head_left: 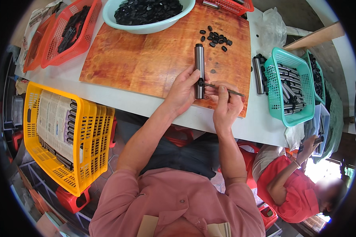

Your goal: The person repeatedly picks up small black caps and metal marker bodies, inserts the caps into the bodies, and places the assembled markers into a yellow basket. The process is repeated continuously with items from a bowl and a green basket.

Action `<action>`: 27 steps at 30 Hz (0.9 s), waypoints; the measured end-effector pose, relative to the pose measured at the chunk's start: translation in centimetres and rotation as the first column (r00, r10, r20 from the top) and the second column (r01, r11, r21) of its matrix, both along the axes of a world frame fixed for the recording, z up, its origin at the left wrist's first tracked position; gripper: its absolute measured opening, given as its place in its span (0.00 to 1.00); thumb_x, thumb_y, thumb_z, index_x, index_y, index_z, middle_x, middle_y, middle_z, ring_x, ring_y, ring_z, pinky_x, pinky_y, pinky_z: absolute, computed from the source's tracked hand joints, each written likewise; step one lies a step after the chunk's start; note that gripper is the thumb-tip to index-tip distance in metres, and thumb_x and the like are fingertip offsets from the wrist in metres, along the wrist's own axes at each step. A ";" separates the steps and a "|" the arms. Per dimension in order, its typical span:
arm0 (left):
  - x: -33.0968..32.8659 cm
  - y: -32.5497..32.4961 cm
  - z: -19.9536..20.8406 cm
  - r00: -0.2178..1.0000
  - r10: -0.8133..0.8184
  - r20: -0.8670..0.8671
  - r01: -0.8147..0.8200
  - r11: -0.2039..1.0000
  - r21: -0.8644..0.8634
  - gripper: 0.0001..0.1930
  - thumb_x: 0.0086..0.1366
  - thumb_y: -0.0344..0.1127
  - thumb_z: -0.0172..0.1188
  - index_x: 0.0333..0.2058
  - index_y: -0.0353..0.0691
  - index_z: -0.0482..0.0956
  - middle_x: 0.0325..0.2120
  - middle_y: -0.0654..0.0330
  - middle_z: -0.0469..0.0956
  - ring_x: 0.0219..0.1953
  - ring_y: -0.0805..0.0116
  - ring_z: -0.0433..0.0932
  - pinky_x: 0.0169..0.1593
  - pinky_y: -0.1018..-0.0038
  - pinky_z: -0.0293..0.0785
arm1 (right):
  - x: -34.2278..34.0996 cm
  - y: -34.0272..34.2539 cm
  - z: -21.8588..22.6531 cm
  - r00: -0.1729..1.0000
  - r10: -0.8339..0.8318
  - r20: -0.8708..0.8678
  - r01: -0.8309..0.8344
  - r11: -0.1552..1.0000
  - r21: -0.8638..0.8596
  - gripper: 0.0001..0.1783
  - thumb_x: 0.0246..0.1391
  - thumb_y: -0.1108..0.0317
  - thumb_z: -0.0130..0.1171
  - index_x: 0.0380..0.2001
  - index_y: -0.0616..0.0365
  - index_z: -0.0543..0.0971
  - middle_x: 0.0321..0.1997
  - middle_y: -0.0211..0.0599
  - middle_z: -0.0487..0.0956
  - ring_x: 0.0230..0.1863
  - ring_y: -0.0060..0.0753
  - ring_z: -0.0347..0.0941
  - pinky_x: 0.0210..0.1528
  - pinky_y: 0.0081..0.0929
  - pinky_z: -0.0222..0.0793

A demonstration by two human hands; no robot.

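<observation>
My left hand is closed around a shiny metal tube with a black end cap, held upright in the picture over the near part of the wooden board. Low on the tube's side shows a dark hole or black insert. My right hand grips a thin dark metal rod, whose tip meets the tube near that dark spot. Whether the tip goes inside cannot be made out. Beyond the tube, small black oval parts lie loose on the board.
A pale blue basin of black parts stands at the back. Red baskets sit back left. A green basket of metal tubes is on the right, beside a loose tube. A yellow crate stands left; a person in red works at right.
</observation>
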State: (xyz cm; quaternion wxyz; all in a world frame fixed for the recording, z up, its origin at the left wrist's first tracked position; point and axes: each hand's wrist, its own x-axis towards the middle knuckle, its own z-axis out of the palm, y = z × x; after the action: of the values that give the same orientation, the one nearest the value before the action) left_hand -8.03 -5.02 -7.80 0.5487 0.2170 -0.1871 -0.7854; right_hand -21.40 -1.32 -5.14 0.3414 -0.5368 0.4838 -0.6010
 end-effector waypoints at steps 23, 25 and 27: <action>0.1 0.1 -0.4 0.997 0.038 0.065 -0.039 0.999 0.022 0.18 0.78 0.38 0.49 0.62 0.38 0.68 0.40 0.55 0.76 0.38 0.66 0.78 0.42 0.66 0.79 | -5.1 1.2 4.1 0.939 -0.145 -0.312 0.171 0.984 0.057 0.09 0.70 0.70 0.53 0.41 0.65 0.79 0.31 0.41 0.82 0.30 0.36 0.83 0.33 0.30 0.77; 0.3 0.2 0.2 0.995 0.075 0.067 -0.078 0.996 0.045 0.19 0.78 0.37 0.49 0.63 0.38 0.67 0.40 0.55 0.76 0.38 0.65 0.78 0.42 0.66 0.80 | -9.0 0.5 3.8 0.698 -0.178 -0.694 0.256 0.967 0.008 0.07 0.66 0.68 0.55 0.37 0.61 0.77 0.31 0.48 0.81 0.31 0.52 0.81 0.33 0.43 0.76; 0.1 0.3 0.3 0.999 0.043 0.016 -0.044 0.998 0.053 0.19 0.78 0.37 0.48 0.63 0.38 0.68 0.40 0.55 0.76 0.39 0.63 0.78 0.43 0.64 0.80 | -11.5 0.5 4.6 0.344 -0.179 -0.922 0.324 0.944 -0.063 0.07 0.64 0.69 0.56 0.34 0.61 0.75 0.32 0.50 0.81 0.33 0.59 0.80 0.35 0.49 0.76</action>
State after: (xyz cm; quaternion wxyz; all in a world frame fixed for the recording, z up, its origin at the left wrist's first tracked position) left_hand -7.92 -4.70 -7.52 0.5585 0.2413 -0.1655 -0.7762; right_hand -32.86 -0.86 -0.53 -0.0453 -0.6731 0.7060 -0.2157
